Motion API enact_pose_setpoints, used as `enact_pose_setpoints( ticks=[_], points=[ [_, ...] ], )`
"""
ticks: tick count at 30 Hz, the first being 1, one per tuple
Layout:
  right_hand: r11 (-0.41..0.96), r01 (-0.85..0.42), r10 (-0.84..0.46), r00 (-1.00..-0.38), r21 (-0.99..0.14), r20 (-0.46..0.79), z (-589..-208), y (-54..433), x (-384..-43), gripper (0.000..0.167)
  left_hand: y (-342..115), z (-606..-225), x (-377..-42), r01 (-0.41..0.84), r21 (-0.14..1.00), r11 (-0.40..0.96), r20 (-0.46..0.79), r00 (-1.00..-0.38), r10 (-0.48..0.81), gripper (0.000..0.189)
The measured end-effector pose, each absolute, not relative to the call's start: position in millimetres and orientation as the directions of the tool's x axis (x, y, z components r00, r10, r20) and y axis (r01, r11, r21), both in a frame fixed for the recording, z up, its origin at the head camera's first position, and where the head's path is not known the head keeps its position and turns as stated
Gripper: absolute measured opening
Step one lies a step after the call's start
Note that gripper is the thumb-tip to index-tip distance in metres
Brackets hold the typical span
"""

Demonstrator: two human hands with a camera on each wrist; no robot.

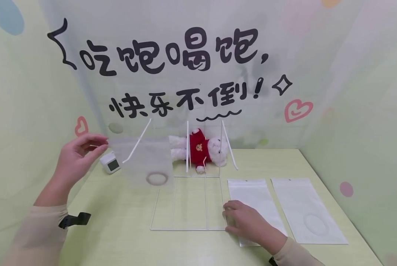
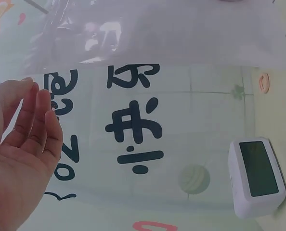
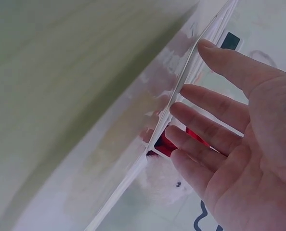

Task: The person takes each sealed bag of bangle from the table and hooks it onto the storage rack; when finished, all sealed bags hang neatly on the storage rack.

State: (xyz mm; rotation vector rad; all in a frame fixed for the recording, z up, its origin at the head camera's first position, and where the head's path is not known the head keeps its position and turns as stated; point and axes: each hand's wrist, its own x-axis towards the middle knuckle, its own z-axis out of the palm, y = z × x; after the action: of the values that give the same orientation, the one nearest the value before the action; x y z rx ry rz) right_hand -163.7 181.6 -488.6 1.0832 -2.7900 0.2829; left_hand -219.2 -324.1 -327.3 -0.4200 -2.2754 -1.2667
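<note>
One translucent pouch is at the white rack, seemingly hung on its left prong; two flat pouches on the tabletop look left to do. Left hand: fingertips at the first's corner, grip unclear; right hand: loosely extended beside the rack.

“吃饱喝饱,快乐不倒!” on the backdrop
</note>
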Motion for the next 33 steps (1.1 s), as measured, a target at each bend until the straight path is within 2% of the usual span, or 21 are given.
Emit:
enact_pose_setpoints(
  ticks=[4,8,12,15,18,22,27,33],
  points=[
    [0.727,-0.675,-0.649,-0.736,-0.13,0.193,-488,181,-163,0.037,-336,-337,-213,0.451,0.706,0.546,0.525,-0.851,0.025,0.027],
    [0.728,-0.673,-0.648,-0.738,-0.131,0.19,-487,181,-163,0.037,-350,-351,-204,0.373,0.679,0.632,0.446,-0.894,0.048,0.023],
    [0.727,-0.675,-0.65,-0.735,-0.124,0.193,-487,181,-162,0.038,-357,-369,-198,0.332,0.613,0.717,0.306,-0.936,0.172,0.016],
    [0.725,-0.678,-0.651,-0.732,-0.119,0.202,-487,182,-162,0.038,-358,-386,-198,0.339,0.603,0.722,0.168,-0.939,0.3,0.014],
    [0.723,-0.682,-0.654,-0.727,-0.113,0.209,-487,182,-162,0.039,-360,-406,-197,0.331,0.64,0.693,0.026,-0.911,0.411,0.015],
    [0.722,-0.683,-0.655,-0.726,-0.111,0.209,-488,181,-162,0.039,-362,-431,-192,0.346,0.703,0.622,-0.088,-0.825,0.559,0.015],
    [0.729,-0.675,-0.649,-0.734,-0.11,0.201,-490,181,-162,0.039,-341,-451,-181,0.386,0.746,0.543,-0.106,-0.735,0.669,0.013],
    [0.728,-0.674,-0.645,-0.735,-0.125,0.208,-490,181,-162,0.039,-306,-459,-175,0.437,0.746,0.503,-0.013,-0.745,0.667,0.016]
  ],
)
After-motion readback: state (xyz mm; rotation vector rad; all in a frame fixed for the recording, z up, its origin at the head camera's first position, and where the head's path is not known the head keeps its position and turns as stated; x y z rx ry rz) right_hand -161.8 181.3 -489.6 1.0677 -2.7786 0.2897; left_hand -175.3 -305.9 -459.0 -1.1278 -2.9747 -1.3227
